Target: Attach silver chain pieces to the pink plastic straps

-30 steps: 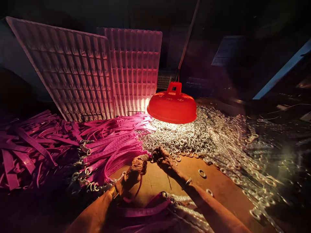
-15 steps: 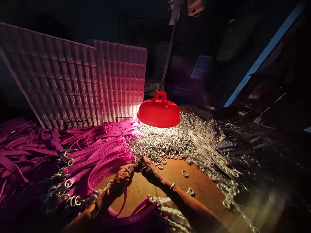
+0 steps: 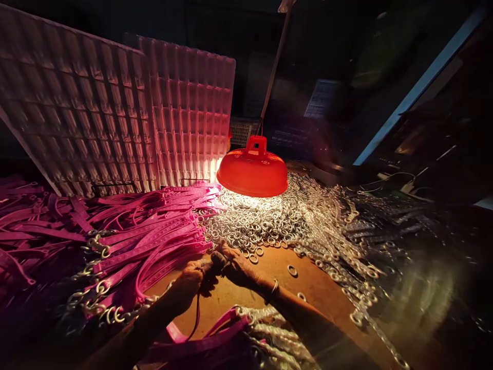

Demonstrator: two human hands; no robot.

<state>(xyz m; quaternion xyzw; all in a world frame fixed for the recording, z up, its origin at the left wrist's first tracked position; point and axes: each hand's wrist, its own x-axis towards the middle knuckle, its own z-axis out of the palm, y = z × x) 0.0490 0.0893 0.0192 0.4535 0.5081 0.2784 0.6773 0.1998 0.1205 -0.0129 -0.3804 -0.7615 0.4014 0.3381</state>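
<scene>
Strap: it hangs below your left hand (image 3: 203, 277), this thin strap (image 3: 197, 311), with its edge turned towards you. Its long axis runs from your fingers back towards your body, bending left near the bottom.
Left hand: your fingers are curled in, and the strap appears to be gripped there. The fingertips are too dark to show exactly where.
Right hand: this right hand (image 3: 234, 264) has its thumb and fingers drawn close, tips meeting those of the left. You may have something small pinched between them; I cannot tell.
Nearer hand: the strap's hanging length lies on your left hand's side, directly beneath it. Your right hand meets it, if at all, only up at the fingertips.
Ring pile: the ring pile (image 3: 265, 228) spreads ahead of your hands and somewhat to the right. Its near edge is just beyond your right fingertips, so that hand is the nearer one.
Strap row: ahead and to the left, the strap row (image 3: 169, 241) lies roughly crosswise to you, right-hand ends just beside your fingertips.
Loose ring: one loose ring (image 3: 292, 271) lies flat on the table (image 3: 246, 298), right of your right hand and apart from the pile.
Chains: more chains (image 3: 331, 226) trail along the far right, well apart from both hands.
Lamp: the red lamp (image 3: 252, 172) hangs over the pile, beyond your hands.
</scene>
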